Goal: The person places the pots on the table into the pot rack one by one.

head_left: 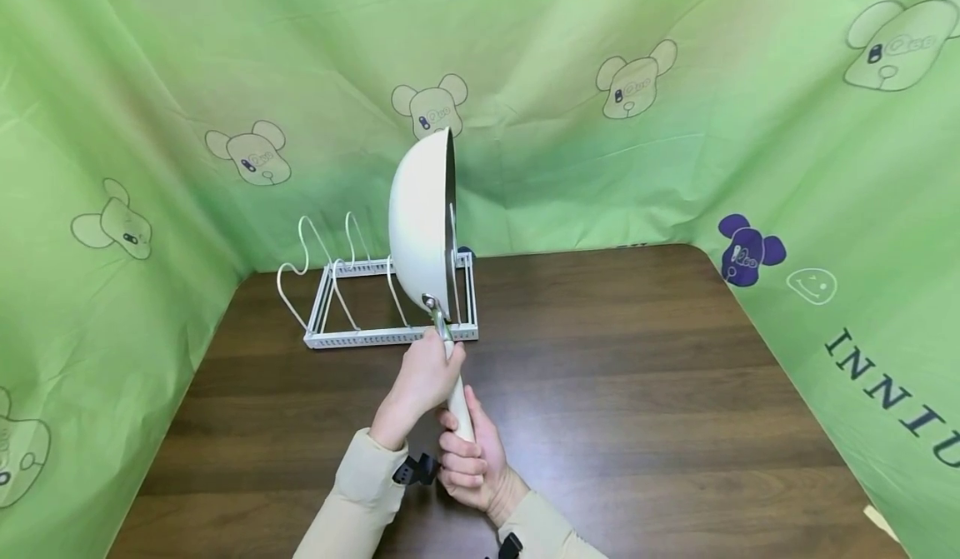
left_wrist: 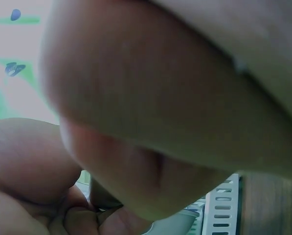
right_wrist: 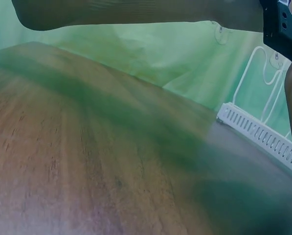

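A white wok-shaped frying pan (head_left: 418, 217) stands on edge in the head view, its dark inside turned right. It is at the right end of a white wire pan rack (head_left: 367, 340); whether it rests on the rack cannot be told. My left hand (head_left: 422, 380) grips the pale handle (head_left: 460, 409) close to the pan. Lower down, my right hand (head_left: 474, 463) holds the handle's end with curled fingers. The left hand (left_wrist: 150, 93) fills most of the left wrist view, hiding the handle there.
Several wire dividers (head_left: 303, 242) rise from the rack's left part. Brown wooden table (head_left: 637, 376) extends to the right. A green printed cloth (head_left: 540, 159) hangs behind and along both sides. A small pale object (head_left: 880, 521) lies at the right table edge.
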Demonstrator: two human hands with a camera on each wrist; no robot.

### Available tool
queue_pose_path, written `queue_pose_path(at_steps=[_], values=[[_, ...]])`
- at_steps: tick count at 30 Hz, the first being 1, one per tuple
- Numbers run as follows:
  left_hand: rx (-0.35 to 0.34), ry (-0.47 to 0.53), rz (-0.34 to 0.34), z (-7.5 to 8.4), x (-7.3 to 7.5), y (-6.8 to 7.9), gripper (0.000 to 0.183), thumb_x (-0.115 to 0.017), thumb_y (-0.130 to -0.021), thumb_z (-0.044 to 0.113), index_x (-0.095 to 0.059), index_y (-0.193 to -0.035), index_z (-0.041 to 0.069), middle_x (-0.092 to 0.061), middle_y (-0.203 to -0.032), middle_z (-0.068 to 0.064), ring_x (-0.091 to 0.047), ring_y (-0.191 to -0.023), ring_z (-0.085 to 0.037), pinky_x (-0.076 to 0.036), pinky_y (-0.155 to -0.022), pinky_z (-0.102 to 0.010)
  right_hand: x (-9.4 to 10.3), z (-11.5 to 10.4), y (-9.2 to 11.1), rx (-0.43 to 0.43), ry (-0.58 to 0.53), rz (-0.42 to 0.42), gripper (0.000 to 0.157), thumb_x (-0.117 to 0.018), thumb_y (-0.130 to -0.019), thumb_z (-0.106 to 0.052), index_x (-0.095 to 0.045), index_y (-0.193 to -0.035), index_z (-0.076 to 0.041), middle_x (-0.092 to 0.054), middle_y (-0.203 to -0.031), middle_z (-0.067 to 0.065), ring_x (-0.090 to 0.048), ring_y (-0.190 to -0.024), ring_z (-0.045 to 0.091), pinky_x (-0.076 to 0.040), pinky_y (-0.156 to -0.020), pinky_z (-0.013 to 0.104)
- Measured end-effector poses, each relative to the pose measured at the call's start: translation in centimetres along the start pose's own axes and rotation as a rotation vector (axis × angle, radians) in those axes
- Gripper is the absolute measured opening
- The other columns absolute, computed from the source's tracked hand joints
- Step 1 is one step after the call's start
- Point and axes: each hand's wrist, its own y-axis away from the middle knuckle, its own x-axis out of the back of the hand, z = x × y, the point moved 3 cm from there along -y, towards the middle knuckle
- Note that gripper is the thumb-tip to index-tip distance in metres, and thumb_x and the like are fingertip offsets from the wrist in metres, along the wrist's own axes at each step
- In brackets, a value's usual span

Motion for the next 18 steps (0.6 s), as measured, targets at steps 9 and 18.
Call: queue_pose_path(at_steps=[9, 18], values=[[0.053, 0.034, -0.013, -0.2, -0.9, 0.2, 0.027, -0.056, -0.092, 0.024, -0.049, -0.085, -0.001, -0.05, -0.064, -0.008, -0.051, -0.054, -0.023, -0.044, -0.048, -0.037, 0.0, -0.4, 0.9, 0.007, 0.126, 0.125, 0.066, -0.008, -0.096, -0.065, -0.053, -0.094, -0.017, -0.034, -0.053, -0.011, -0.036, -0.036, 0.002, -0.026, -0.033, 0.015], [0.074, 0.028, -0.019, -0.1, -1.2, 0.8, 0.03, -0.058, -0.092, 0.026, -0.048, -0.088, -0.002, -0.053, -0.066, -0.013, -0.055, -0.056, -0.027, -0.047, -0.051, -0.04, 0.4, -1.4, 1.7, 0.026, 0.378, 0.452, 0.048, -0.019, -0.1, -0.053, -0.05, -0.094, -0.017, -0.043, -0.061, -0.012, -0.043, -0.042, 0.002, -0.039, -0.041, 0.016]])
